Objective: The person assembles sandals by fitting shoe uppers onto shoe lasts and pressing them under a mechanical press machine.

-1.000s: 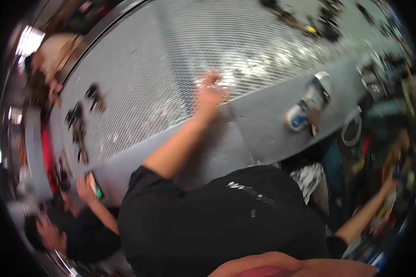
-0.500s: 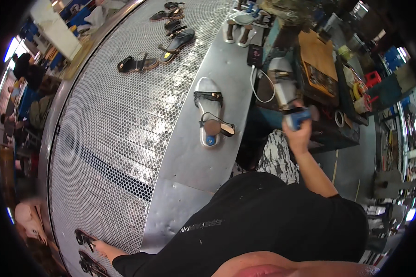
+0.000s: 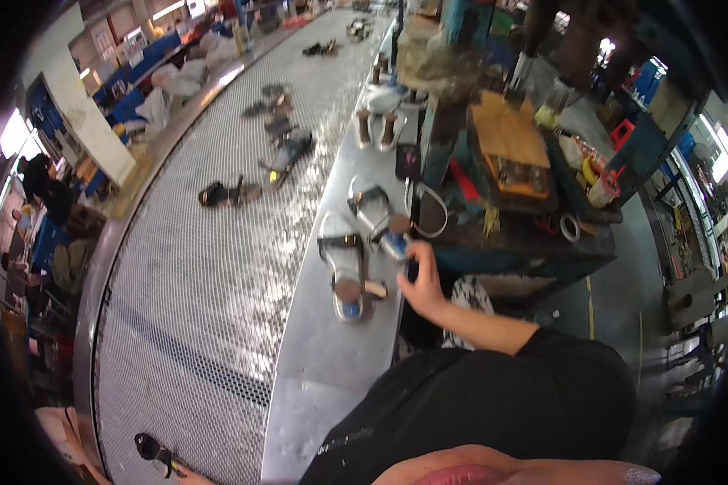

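My right hand [image 3: 422, 279] reaches out to the metal ledge [image 3: 323, 364] and closes on the heel end of a silver sandal [image 3: 374, 212] with a blue heel patch. A second silver sandal [image 3: 346, 271] lies flat just to its left. My left hand [image 3: 179, 472] is stretched far down to the lower left over the mesh conveyor [image 3: 194, 307]. Only a sliver of it shows, beside a black sandal [image 3: 149, 446], and its fingers are hidden.
More sandals [image 3: 287, 149] lie up the conveyor, and a dark one [image 3: 226, 194] sits nearer. A cluttered workbench [image 3: 514, 162] with tape rolls and bottles stands to the right of the ledge. Other people [image 3: 40, 186] work at the far left.
The view has swung from the left side of the conveyor to the ledge. My right hand has come in from the workbench side to the silver sandal's heel.
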The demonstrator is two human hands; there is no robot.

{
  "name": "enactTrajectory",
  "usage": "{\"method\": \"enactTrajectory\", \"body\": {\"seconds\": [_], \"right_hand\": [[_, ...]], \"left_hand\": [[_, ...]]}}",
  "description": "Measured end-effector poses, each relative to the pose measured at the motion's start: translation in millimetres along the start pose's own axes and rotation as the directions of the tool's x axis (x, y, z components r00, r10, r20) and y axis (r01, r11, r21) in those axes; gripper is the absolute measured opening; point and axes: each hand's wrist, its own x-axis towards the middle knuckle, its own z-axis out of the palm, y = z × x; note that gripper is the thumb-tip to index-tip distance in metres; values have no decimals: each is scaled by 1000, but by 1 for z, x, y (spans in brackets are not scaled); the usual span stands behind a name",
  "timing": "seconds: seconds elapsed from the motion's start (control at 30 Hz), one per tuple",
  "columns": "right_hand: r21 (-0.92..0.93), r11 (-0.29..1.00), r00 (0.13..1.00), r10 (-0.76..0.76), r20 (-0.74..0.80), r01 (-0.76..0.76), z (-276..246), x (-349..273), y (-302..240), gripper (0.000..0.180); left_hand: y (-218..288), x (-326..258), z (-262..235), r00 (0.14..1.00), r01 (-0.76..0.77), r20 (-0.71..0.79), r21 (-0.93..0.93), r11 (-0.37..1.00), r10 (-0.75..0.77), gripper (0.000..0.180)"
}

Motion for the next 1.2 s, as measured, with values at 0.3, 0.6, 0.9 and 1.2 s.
{"method": "enactTrajectory", "body": {"seconds": [0.3, 0.6, 0.9, 1.2], "right_hand": [[129, 988, 900, -129, 417, 82, 16, -20, -62, 86], [276, 954, 852, -235, 468, 112, 38, -11, -31, 94], [144, 989, 885, -39, 464, -32, 23, -40, -39, 90], [612, 722, 908, 54, 417, -324, -62, -36, -61, 54]], "left_hand": [[259, -158, -119, 755, -161, 371, -695, 701, 541, 65], [307, -172, -135, 602, 138, 553, -783, 607, 576, 62], [325, -173, -167, 279, 690, 709, -617, 379, 647, 62], [447, -221, -245, -279, 950, 516, 270, 156, 810, 64]]}}
